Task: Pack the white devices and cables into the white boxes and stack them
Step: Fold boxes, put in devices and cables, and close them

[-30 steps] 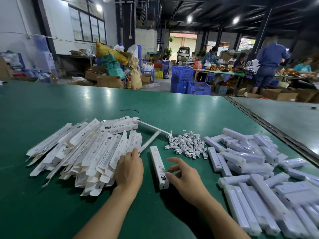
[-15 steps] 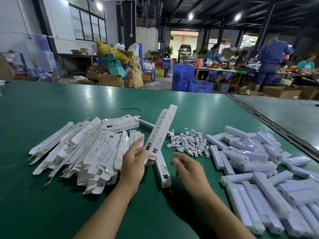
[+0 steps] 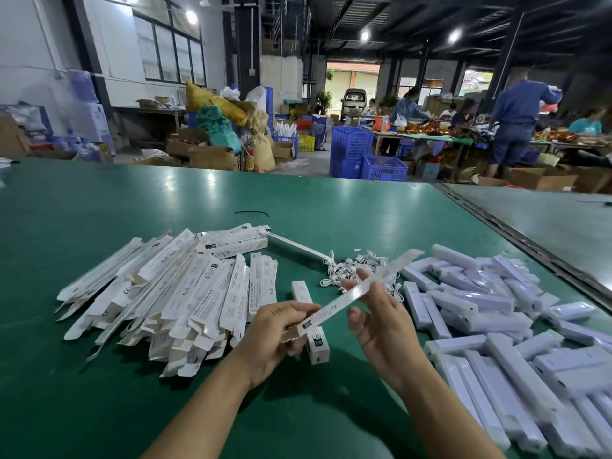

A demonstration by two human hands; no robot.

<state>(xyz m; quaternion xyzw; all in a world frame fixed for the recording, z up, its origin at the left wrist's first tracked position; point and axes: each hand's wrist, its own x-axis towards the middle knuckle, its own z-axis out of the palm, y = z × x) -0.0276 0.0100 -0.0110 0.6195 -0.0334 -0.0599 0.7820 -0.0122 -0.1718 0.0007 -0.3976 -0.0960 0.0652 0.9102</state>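
The left hand (image 3: 275, 329) clamped its grip on the near end of a flat white box (image 3: 351, 289), held slanting above the table (image 3: 132, 200) between the pile of flat boxes (image 3: 185, 293) and the devices (image 3: 490, 303); the right hand (image 3: 381, 323) pinched its middle. To pop it open cleanly, both needed, by my judgement, to squeeze the creased long edges inward, not bend it.

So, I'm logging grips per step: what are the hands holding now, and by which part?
A flat white box: the left hand grips its near end, the right hand holds it near the middle.
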